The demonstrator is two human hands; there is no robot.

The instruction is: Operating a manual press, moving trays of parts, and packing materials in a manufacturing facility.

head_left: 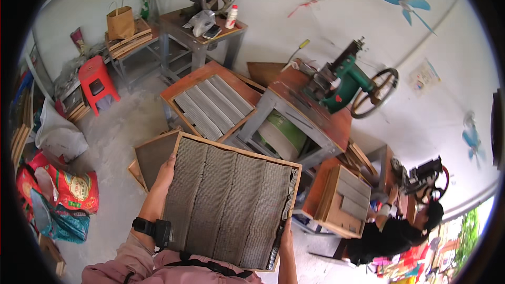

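Observation:
Close in front of my body I carry a shallow wood-framed tray (239,152). Packed across it in several broad columns are thin grey ribbed strips (213,200), whose exact kind I cannot make out. A narrow dark bundle (286,200) runs along the tray's right side. My left hand (167,172) is closed on the left edge, near the far corner. Lower down, my right hand (286,239) grips the right edge; its fingers are partly hidden under the tray.
Beyond the tray, a bench holds a second tray of grey strips (213,108). A green hand-wheel press (344,81) stands on a table to its right. At far right a person in black (389,236) works by another press. A red stool (97,84) and bags (68,189) are left.

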